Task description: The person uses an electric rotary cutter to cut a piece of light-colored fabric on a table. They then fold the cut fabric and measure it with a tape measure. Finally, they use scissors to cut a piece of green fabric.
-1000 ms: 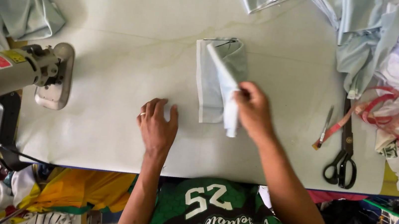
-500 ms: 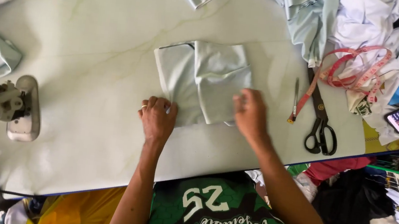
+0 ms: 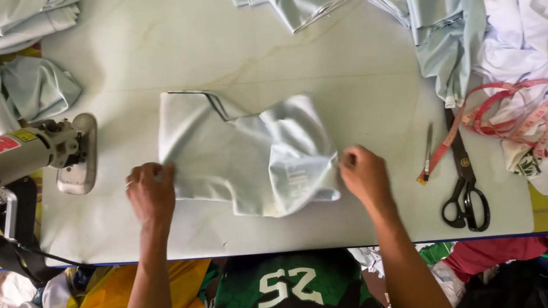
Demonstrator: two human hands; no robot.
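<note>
Now pale cloth (image 3: 246, 154) spread wider; left hand (image 3: 151, 192), right hand (image 3: 364, 176) each grip an edge.

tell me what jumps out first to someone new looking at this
A pale blue garment piece lies spread in the middle of the white table, with the left hand on its lower left corner and the right hand at its right edge. Black scissors and a pink measuring tape lie to the right.
</note>
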